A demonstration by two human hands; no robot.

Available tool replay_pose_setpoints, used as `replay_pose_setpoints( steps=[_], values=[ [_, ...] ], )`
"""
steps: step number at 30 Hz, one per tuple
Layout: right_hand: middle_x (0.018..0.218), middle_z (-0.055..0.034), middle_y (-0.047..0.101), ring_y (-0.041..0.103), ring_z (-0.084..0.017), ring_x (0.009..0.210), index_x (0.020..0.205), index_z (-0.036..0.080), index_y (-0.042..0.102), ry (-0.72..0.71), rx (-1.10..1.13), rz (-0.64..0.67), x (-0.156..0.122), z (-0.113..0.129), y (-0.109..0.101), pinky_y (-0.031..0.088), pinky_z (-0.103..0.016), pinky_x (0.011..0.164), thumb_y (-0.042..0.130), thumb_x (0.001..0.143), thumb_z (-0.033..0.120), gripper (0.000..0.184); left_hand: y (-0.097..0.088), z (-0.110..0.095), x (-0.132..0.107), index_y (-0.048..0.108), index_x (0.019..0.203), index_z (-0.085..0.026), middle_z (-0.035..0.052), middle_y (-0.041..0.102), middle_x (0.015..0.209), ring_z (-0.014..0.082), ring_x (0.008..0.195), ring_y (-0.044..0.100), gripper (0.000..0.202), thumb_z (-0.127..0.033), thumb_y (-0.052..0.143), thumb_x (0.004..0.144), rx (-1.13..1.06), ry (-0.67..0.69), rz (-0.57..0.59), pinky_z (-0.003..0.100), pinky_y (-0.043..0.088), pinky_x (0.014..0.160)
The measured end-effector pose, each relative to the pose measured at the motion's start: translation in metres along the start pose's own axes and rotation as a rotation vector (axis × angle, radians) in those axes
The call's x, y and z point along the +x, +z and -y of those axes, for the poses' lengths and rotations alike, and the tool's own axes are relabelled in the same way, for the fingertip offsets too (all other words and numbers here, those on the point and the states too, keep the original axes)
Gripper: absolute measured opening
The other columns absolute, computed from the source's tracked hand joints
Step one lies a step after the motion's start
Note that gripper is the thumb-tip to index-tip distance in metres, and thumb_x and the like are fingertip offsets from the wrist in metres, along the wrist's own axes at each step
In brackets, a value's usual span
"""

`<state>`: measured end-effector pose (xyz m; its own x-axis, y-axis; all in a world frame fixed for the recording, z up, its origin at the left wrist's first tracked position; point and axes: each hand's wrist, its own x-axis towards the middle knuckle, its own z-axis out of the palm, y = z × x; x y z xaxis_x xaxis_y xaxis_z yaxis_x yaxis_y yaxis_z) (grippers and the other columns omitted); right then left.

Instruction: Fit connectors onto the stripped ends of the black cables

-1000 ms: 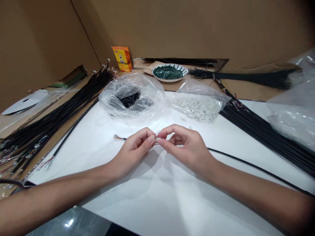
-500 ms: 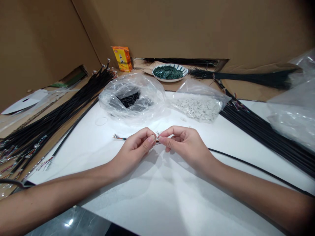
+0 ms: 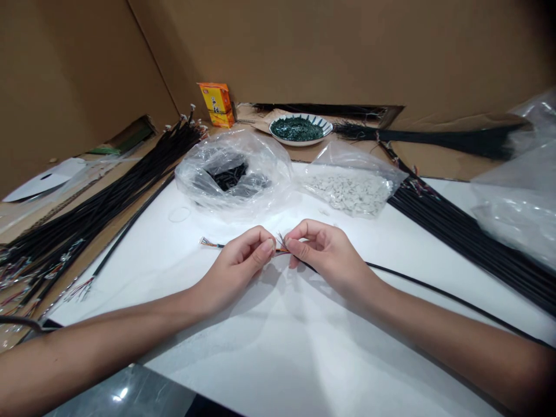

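My left hand (image 3: 241, 260) and my right hand (image 3: 324, 252) pinch a thin black cable (image 3: 434, 295) at the middle of a white sheet (image 3: 304, 347). Between my fingertips, a short stretch of orange and coloured thin wires (image 3: 281, 250) shows, with fine strands splayed at the top. Another fan of bare coloured wire ends (image 3: 209, 243) sticks out left of my left hand. From my right hand the black cable runs off to the lower right. My fingers hide the exact grip points.
Behind my hands lie a clear bag of black pieces (image 3: 230, 176) and a bag of white pieces (image 3: 350, 191). Bundles of black cables (image 3: 99, 197) lie on both sides. Further back are a bowl of green material (image 3: 299, 130), an orange box (image 3: 216, 104) and cardboard walls (image 3: 347, 52).
My hands have drawn slightly apart, the right one moving right. The orange wires between my fingertips now show more plainly.
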<state>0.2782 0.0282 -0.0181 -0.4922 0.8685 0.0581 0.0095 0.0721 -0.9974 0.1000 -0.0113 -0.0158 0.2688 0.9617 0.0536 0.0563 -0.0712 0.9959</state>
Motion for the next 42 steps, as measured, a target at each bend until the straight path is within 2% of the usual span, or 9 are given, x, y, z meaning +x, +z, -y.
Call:
replay_pose_setpoints(
  steps=[4,9,12,17,22,27,34,38,42],
  values=[
    [0.082,0.0023,0.058,0.057,-0.008,0.063,0.083,0.018,0.055,-0.061,0.027,0.098,0.0,0.001,0.0,0.038,-0.024,0.057,0.061,0.085,0.035,0.017,0.0,-0.001,0.0,0.048,0.08,-0.015,-0.0052,0.033,0.06,0.0019,0.051,0.028,0.027,-0.039,0.048,0.091,0.012,0.006,0.0,0.019,0.021,0.046],
    [0.075,0.0042,0.053,0.046,-0.004,0.056,0.081,0.018,0.055,-0.146,-0.141,0.194,-0.003,0.009,0.0,0.037,-0.019,0.052,0.055,0.088,0.024,0.009,0.0,-0.002,0.0,0.049,0.079,-0.014,-0.005,0.033,0.06,0.0025,0.051,0.029,0.028,-0.039,0.048,0.091,0.03,0.005,-0.003,0.02,0.02,0.047],
    [0.075,0.0038,0.053,0.04,-0.003,0.053,0.082,0.017,0.055,-0.193,-0.245,0.153,-0.005,0.012,0.001,0.033,-0.018,0.05,0.053,0.09,0.023,0.01,0.0,-0.003,0.0,0.048,0.079,-0.015,-0.0049,0.033,0.061,0.003,0.051,0.029,0.028,-0.039,0.048,0.091,0.019,0.002,-0.007,0.02,0.02,0.046],
    [0.076,0.0022,0.054,0.04,-0.004,0.052,0.087,0.018,0.056,-0.156,-0.247,0.062,-0.007,0.011,0.001,0.032,-0.019,0.047,0.053,0.09,0.036,0.018,0.001,-0.003,-0.001,0.046,0.078,-0.015,-0.0045,0.033,0.062,0.004,0.051,0.028,0.029,-0.04,0.048,0.091,0.033,0.004,-0.012,0.021,0.02,0.047],
    [0.072,0.0014,0.056,0.043,-0.006,0.055,0.085,0.018,0.061,-0.217,-0.317,0.027,-0.008,0.011,0.002,0.033,-0.02,0.049,0.056,0.088,0.035,0.018,0.001,-0.002,0.0,0.047,0.078,-0.015,-0.0043,0.033,0.062,0.0042,0.051,0.028,0.028,-0.04,0.048,0.09,0.032,0.015,-0.009,0.021,0.02,0.047],
    [0.07,0.0024,0.056,0.039,-0.005,0.049,0.085,0.017,0.06,-0.174,-0.29,0.016,-0.007,0.01,0.001,0.029,-0.02,0.044,0.06,0.085,0.036,0.018,0.0,-0.001,0.0,0.046,0.078,-0.015,-0.0047,0.032,0.062,0.0033,0.051,0.027,0.027,-0.038,0.048,0.091,0.006,0.012,-0.007,0.021,0.02,0.047],
    [0.076,0.0005,0.06,0.051,-0.007,0.053,0.088,0.017,0.059,-0.106,-0.169,-0.027,-0.005,0.006,0.0,0.038,-0.02,0.049,0.059,0.086,0.037,0.02,0.001,-0.002,0.0,0.046,0.077,-0.015,-0.0047,0.032,0.06,0.0039,0.05,0.026,0.028,-0.04,0.048,0.091,0.004,-0.003,-0.008,0.022,0.018,0.047],
    [0.077,0.0001,0.063,0.053,-0.008,0.054,0.087,0.018,0.058,-0.1,-0.207,-0.045,-0.006,0.006,0.001,0.04,-0.021,0.05,0.058,0.086,0.04,0.022,0.001,-0.002,-0.001,0.046,0.077,-0.015,-0.0046,0.034,0.06,0.0038,0.05,0.026,0.028,-0.04,0.049,0.09,0.013,0.001,-0.023,0.021,0.018,0.047],
    [0.078,0.0001,0.063,0.054,-0.009,0.056,0.089,0.02,0.057,-0.169,-0.339,-0.087,-0.008,0.005,0.001,0.041,-0.023,0.053,0.055,0.089,0.039,0.019,0.002,-0.002,-0.001,0.05,0.078,-0.015,-0.0044,0.034,0.059,0.004,0.05,0.027,0.027,-0.039,0.051,0.089,0.015,-0.004,-0.049,0.02,0.019,0.046]
  ],
)
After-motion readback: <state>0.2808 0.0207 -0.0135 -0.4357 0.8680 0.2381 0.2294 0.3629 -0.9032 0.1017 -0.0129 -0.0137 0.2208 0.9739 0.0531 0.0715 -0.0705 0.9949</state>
